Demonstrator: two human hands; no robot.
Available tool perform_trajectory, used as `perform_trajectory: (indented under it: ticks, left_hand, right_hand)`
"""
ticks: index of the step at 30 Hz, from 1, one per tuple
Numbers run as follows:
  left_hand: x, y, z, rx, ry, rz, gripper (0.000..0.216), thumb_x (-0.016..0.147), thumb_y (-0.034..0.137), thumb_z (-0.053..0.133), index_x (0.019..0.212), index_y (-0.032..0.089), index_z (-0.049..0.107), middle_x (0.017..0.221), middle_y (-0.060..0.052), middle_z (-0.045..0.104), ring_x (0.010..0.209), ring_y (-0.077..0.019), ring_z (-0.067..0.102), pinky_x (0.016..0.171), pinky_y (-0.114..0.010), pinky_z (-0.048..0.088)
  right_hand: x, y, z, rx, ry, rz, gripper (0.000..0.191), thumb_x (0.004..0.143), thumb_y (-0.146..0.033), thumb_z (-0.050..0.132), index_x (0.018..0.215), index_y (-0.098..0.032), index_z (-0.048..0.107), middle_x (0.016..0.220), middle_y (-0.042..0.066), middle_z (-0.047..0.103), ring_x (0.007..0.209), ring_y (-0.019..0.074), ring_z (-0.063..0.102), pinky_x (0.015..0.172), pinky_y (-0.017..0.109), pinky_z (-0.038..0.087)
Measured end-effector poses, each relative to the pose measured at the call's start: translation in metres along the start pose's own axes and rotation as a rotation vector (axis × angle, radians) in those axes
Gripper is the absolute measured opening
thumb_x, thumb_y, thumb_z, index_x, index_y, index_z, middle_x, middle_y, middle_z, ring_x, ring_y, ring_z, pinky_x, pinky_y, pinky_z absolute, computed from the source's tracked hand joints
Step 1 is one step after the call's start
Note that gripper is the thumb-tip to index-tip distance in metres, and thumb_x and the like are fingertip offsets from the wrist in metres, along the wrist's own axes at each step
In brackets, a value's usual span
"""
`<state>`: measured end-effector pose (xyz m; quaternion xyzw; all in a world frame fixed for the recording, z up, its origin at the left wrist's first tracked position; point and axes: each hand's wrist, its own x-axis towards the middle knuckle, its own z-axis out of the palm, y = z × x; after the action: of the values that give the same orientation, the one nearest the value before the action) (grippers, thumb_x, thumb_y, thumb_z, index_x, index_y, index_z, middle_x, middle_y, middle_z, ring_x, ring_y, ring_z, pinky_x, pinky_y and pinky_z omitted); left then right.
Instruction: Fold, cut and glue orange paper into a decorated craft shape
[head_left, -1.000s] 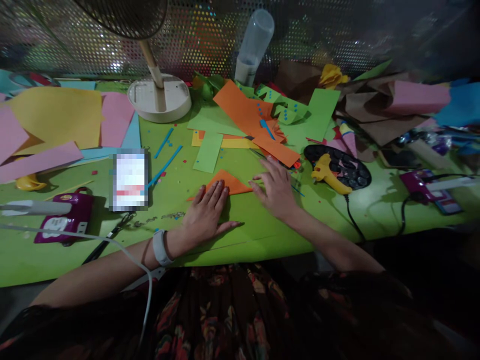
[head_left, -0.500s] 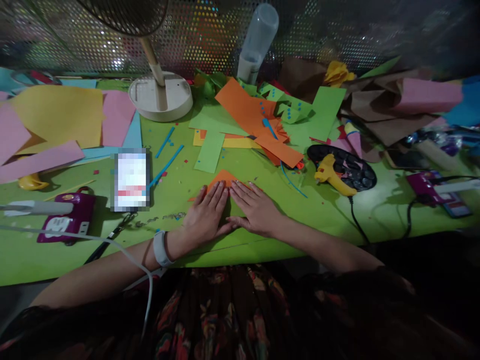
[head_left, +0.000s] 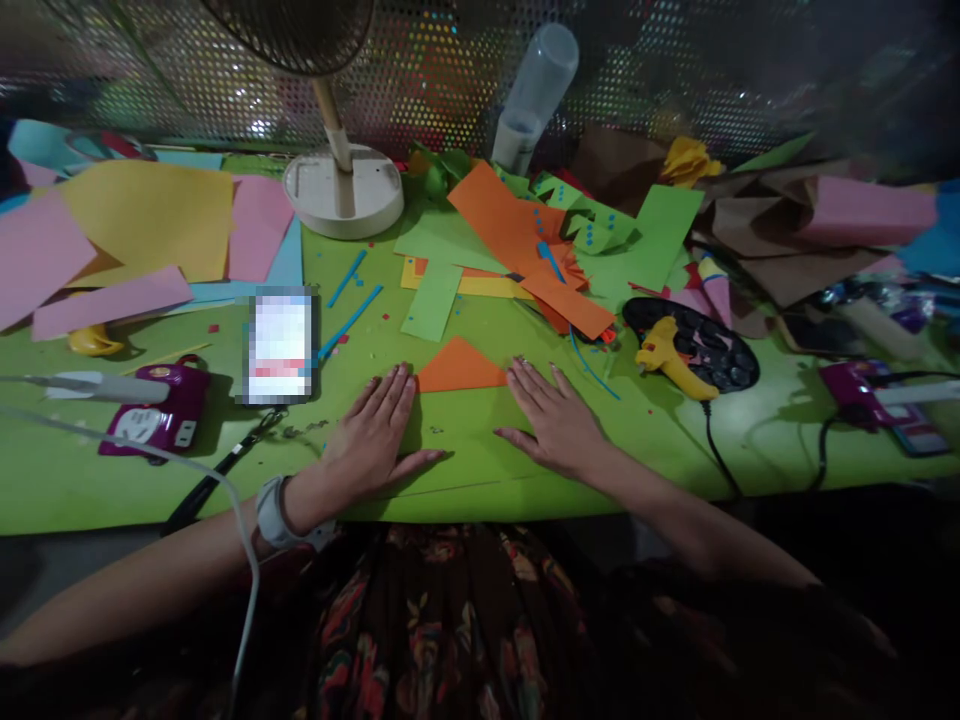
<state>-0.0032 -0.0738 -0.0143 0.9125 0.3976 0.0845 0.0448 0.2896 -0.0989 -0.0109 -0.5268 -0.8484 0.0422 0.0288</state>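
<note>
A folded orange paper triangle (head_left: 460,366) lies flat on the green table, its point facing away from me. My left hand (head_left: 375,425) rests flat with fingers outstretched, its fingertips at the triangle's left corner. On the other side, my right hand (head_left: 553,415) also lies flat, fingertips touching the right corner. Both thumbs point inward over the bare tabletop in front of the paper. Neither hand grasps anything. A grey-white watch (head_left: 274,512) is on my left wrist.
A lit phone (head_left: 279,347) and purple power adapter (head_left: 157,408) lie left. Behind are a fan base (head_left: 344,192), orange and green paper scraps (head_left: 491,215) and a clear bottle (head_left: 536,98). To the right, a yellow glue gun (head_left: 675,360) rests on a black tray (head_left: 739,362).
My hands have slid apart from the middle of the orange paper to its two corners, uncovering the triangle. The camera view has shifted slightly.
</note>
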Motion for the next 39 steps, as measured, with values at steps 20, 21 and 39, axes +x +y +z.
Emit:
perform_trajectory:
  ticks: [20,21,39]
  left_hand:
    - [-0.009,-0.012,-0.002,0.04,-0.01,-0.006,0.102,0.085,0.079,0.028,0.15,0.0,0.028,0.154,-0.027,0.029,0.145,-0.0341,0.027,0.117,-0.047,0.025]
    - [-0.009,-0.012,-0.002,0.039,-0.014,-0.008,0.102,0.085,0.079,0.028,0.149,0.0,0.029,0.154,-0.027,0.03,0.145,-0.0343,0.027,0.118,-0.047,0.025]
    - [0.007,-0.019,0.0,0.089,-0.01,-0.01,0.096,0.088,0.076,0.026,0.148,0.002,0.032,0.153,-0.025,0.033,0.144,-0.0345,0.03,0.118,-0.049,0.021]
  right_hand:
    - [0.11,-0.026,-0.04,0.615,-0.559,0.197,0.051,0.086,-0.057,0.059,0.055,-0.018,0.057,0.051,0.0,0.063,0.047,0.0124,0.062,0.054,0.025,0.047]
    - [0.116,-0.026,-0.035,0.651,-0.595,0.215,0.05,0.086,-0.055,0.061,0.054,-0.017,0.056,0.049,0.0,0.062,0.045,0.0116,0.061,0.053,0.024,0.048]
    - [0.058,0.042,-0.07,0.664,-0.368,0.513,0.043,0.089,-0.04,0.062,0.054,-0.017,0.054,0.051,0.003,0.06,0.043,0.0113,0.056,0.048,0.025,0.048]
